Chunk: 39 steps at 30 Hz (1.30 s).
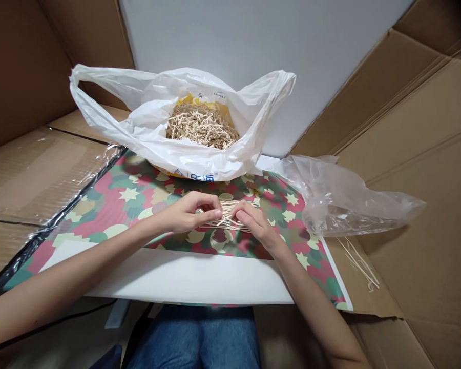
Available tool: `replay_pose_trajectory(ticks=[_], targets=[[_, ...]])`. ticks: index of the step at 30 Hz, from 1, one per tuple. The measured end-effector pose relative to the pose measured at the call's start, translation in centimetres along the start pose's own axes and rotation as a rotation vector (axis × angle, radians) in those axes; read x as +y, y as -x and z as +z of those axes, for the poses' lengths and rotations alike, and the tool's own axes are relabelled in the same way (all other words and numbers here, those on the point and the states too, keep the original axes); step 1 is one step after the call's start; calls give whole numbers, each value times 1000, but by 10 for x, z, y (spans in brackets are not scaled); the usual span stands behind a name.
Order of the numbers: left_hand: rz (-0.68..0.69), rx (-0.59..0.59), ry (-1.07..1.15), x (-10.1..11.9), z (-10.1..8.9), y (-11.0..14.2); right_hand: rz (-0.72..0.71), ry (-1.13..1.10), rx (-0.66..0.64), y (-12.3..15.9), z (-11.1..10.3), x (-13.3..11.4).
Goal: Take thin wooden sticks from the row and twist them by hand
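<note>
My left hand (192, 211) and my right hand (253, 219) meet over the middle of the patterned sheet. Thumb and forefinger of the left are pinched at the ends of a few thin cream-coloured strands (225, 221). From the other side, my right hand has its bent fingers closed around the same strands. Beneath both hands lies a flat row of long, pale strands (230, 206), running left to right. The fingers partly hide it. Just beyond stands a white plastic bag (146, 128), its mouth open, holding a heap of short, knotted-looking cream pieces (203, 125).
A clear plastic bag (338, 202) lies crumpled to the right. Several loose strands (359, 264) rest on cardboard near it. Cardboard walls (418, 154) stand at both sides, with a pale panel (234, 36) behind. The camouflage-patterned sheet (128, 193) covers the work surface.
</note>
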<state>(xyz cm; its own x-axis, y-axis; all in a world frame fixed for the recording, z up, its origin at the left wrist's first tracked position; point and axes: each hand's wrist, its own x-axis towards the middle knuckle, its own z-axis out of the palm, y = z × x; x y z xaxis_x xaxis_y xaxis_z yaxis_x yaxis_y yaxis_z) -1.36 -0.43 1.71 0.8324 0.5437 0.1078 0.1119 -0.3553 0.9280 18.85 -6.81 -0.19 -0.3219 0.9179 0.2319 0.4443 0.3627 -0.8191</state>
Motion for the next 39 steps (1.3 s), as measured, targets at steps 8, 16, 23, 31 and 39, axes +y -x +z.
replay_pose_trajectory(ticks=[8, 16, 23, 31, 39], targets=[[136, -62, -168, 0, 7, 0, -18, 183, -198, -1, 9, -13], [161, -76, -122, 0, 5, -1, -15, 130, -187, 3, 6, -13], [157, -111, -119, 2, 6, 3, 229, -255, -490, 4, -7, -2], [38, -207, -52, 4, 8, 6, 90, -261, -465, 7, -3, -3], [-46, -144, 132, 2, 9, 7, -135, -41, -278, 9, 5, -4]])
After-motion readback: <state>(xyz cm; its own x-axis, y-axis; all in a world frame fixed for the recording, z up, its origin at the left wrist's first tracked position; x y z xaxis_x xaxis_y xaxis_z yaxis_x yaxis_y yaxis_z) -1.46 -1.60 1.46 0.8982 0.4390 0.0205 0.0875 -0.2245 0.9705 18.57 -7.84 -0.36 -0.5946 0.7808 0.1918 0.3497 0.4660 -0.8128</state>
